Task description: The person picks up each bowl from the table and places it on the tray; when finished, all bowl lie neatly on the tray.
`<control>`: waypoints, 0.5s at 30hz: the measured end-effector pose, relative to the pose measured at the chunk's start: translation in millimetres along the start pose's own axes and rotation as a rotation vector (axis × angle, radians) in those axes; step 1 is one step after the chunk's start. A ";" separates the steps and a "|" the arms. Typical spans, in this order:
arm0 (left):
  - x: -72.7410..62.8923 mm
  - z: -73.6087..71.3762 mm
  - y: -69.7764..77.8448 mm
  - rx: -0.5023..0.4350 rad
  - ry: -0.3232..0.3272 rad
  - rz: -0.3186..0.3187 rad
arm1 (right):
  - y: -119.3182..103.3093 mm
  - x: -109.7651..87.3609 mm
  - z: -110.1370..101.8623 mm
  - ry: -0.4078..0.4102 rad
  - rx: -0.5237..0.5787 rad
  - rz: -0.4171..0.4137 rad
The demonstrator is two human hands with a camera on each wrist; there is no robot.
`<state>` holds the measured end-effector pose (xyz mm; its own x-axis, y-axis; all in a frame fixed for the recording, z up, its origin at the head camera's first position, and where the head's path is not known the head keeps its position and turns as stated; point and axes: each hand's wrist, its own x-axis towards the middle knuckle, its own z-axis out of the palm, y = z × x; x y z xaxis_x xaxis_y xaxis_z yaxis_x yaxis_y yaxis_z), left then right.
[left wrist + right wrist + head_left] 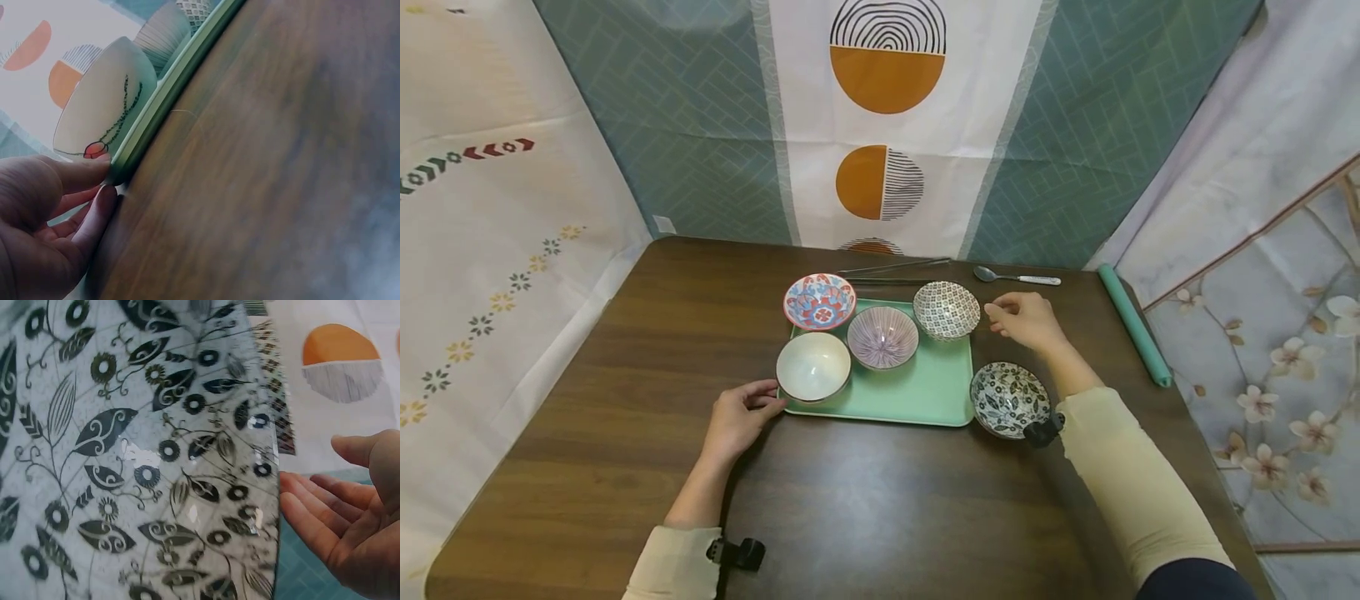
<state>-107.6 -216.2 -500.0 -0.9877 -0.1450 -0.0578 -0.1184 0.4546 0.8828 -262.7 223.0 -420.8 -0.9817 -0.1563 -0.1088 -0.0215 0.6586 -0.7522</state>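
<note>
A light green tray (925, 396) lies on the table, and my left hand (741, 421) pinches its near left corner between thumb and fingers. Close to that hand, a white bowl (814, 367) stands on the tray; the left wrist view shows a red flower on its outside. A purple-striped bowl (883, 337) and a small-patterned bowl (946, 310) are also on the tray. A red and blue bowl (820, 302) sits at its far left corner. My right hand (1026, 321) hovers with loose, empty fingers just right of the small-patterned bowl. Below it is a black-and-white leaf-patterned bowl (1009, 400).
Behind the tray lie long thin metal utensils (895, 267) and a spoon (1017, 277) with a pale handle. A rolled teal mat or cloth (1135, 325) lies along the right edge of the brown table (865, 508). Patterned curtains hang behind and at both sides.
</note>
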 end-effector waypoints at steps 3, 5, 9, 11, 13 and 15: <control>-1.8 0.1 0.5 0.018 0.019 0.013 | 1.8 -10.6 -6.2 0.019 0.006 -0.021; -3.2 0.4 1.2 0.032 0.035 0.021 | 3.2 -17.1 -9.8 0.033 0.003 -0.025; -3.6 2.8 1.7 0.030 0.072 0.021 | 8.6 -28.9 -16.9 0.047 -0.030 -0.031; -2.2 4.7 1.0 0.021 0.089 0.021 | 13.2 -34.5 -20.3 0.056 -0.040 -0.034; -1.1 6.3 0.6 0.011 0.100 0.025 | 19.5 -40.7 -23.0 0.057 -0.039 -0.039; 0.1 7.9 0.0 0.003 0.105 0.028 | 27.5 -46.6 -23.9 0.061 -0.043 -0.043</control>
<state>-108.5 -209.2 -503.7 -0.9745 -0.2236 0.0166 -0.0911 0.4625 0.8819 -222.0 266.1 -420.9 -0.9894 -0.1407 -0.0356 -0.0710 0.6834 -0.7266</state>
